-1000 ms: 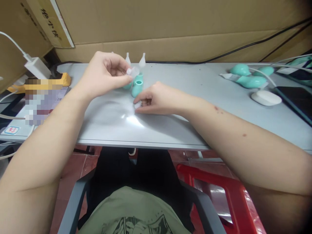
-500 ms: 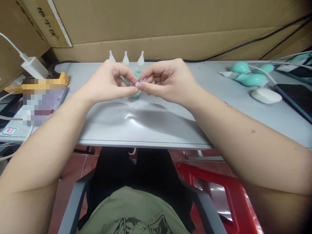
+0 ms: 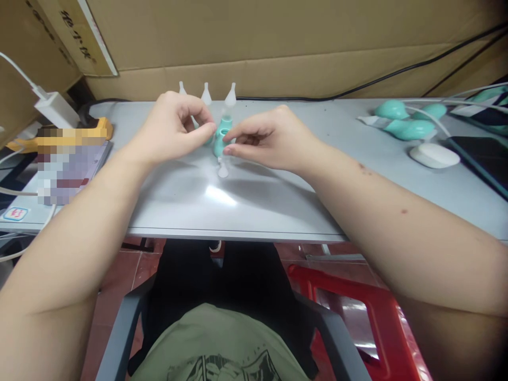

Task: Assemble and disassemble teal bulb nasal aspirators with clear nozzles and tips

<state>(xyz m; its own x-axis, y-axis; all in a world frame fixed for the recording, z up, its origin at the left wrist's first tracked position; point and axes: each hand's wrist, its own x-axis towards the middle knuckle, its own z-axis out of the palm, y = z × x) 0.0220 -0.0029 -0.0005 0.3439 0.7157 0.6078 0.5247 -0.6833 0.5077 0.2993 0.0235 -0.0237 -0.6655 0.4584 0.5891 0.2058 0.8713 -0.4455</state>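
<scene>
The teal, rounded, plastic-looking bulb with a round open mouth (image 3: 219, 145) stands upright between the two hands, its long axis near vertical and its mouth facing up. Brown folded cardboard panels (image 3: 254, 42) form the backdrop, and under everything runs a long, pale grey, smooth desk (image 3: 178, 206).

The right hand (image 3: 273, 138) is the nearer: the bulb lies directly off its fingertips, to their left. Its thumb and index finger stand apart at the bulb's right side; whether they press on it, I cannot tell. The left hand (image 3: 174, 127) is on the other side, just short of the mouth, thumb and index tips close together; whether they pinch anything is too small to tell.

Behind, three white, translucent, tapered nozzles (image 3: 230, 96) point upward in a row, the rightmost above another teal body (image 3: 226, 121). Smallest, a clear, round-ended plastic piece (image 3: 223, 171) lies on the desk on the wearer's side of the bulb, its narrow stem toward the bulb.
</scene>
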